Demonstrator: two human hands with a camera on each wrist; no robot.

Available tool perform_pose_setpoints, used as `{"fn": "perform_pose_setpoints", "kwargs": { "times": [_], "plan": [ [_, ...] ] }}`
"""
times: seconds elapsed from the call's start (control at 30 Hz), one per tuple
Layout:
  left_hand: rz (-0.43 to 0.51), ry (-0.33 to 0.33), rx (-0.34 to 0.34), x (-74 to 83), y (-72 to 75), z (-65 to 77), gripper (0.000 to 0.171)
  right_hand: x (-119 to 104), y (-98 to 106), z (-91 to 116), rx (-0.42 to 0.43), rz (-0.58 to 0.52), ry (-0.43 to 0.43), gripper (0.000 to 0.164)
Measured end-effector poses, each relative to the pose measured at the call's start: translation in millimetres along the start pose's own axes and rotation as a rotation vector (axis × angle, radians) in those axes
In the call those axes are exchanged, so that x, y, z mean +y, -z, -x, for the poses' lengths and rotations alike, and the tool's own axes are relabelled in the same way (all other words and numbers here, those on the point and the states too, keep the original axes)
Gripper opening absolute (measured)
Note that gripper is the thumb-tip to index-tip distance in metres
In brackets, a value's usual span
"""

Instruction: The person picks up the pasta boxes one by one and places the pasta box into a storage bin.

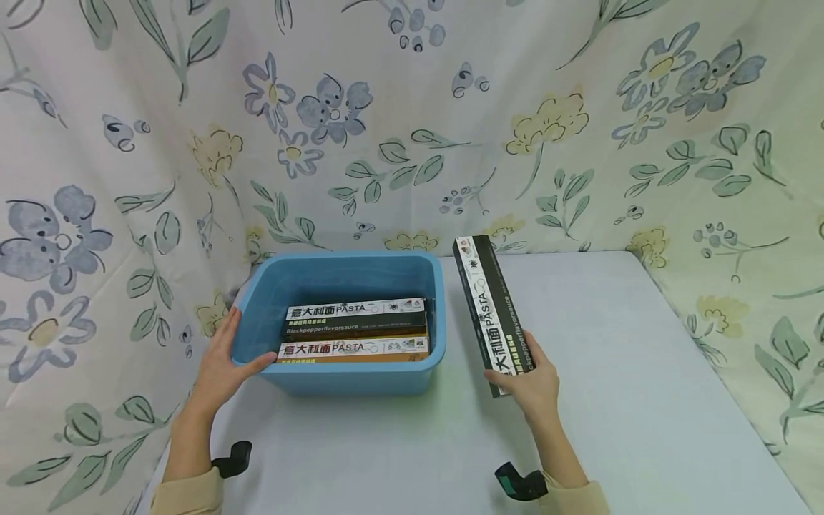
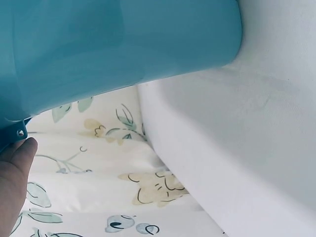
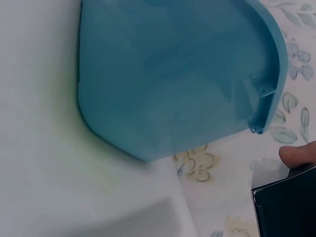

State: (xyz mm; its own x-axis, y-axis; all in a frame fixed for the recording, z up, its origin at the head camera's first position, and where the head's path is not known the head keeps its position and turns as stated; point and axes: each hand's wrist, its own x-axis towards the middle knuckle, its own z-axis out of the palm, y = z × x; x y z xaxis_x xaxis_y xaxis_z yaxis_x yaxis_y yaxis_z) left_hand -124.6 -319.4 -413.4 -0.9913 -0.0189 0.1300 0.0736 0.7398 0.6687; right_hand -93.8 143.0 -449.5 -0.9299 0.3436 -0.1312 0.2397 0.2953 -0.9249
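A blue plastic bin [image 1: 360, 379] stands on the white table. My left hand [image 1: 222, 368] grips its rim at the left front corner, thumb over the front edge. In the left wrist view, fingertips [image 2: 24, 150] touch the underside of the rim. My right hand [image 1: 534, 379] holds a black-and-white pasta box [image 1: 492, 307] by its near end, to the right of the bin, with its long side slanting away. In the right wrist view, only the box's dark end [image 3: 289, 207] and a fingertip show. Inside the bin lie a black pasta box [image 1: 354, 325] and an orange-edged pasta box [image 1: 354, 349].
The white table [image 1: 618, 400] extends in front of the bin and to its right. A floral curtain [image 1: 412, 129] hangs behind the table and along both sides. Black wrist mounts [image 1: 521, 483] are on both forearms.
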Motion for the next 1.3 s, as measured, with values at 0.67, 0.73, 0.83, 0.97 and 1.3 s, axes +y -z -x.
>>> {"fn": "perform_pose_setpoints", "kwargs": {
  "times": [0.67, 0.73, 0.83, 0.97, 1.3],
  "plan": [
    [-0.008, 0.014, -0.002, 1.0, -0.3, 1.0, 0.107, -26, 9, 11, -0.014, -0.041, 0.111, 0.103],
    [-0.009, 0.014, -0.003, 1.0, -0.3, 1.0, 0.107, -30, 11, 12, -0.016, -0.044, 0.120, 0.104],
    [-0.012, 0.013, -0.002, 0.8, -0.5, 1.0, 0.108, -35, 13, 14, -0.019, -0.055, 0.147, 0.104],
    [-0.014, 0.004, 0.003, 0.6, -0.7, 0.7, 0.107, -40, 15, 15, -0.031, -0.077, 0.182, 0.103],
    [-0.014, 0.006, 0.001, 1.2, -0.7, 0.4, 0.107, -58, 20, 10, -0.151, -0.061, 0.203, 0.101]
  ]
}}
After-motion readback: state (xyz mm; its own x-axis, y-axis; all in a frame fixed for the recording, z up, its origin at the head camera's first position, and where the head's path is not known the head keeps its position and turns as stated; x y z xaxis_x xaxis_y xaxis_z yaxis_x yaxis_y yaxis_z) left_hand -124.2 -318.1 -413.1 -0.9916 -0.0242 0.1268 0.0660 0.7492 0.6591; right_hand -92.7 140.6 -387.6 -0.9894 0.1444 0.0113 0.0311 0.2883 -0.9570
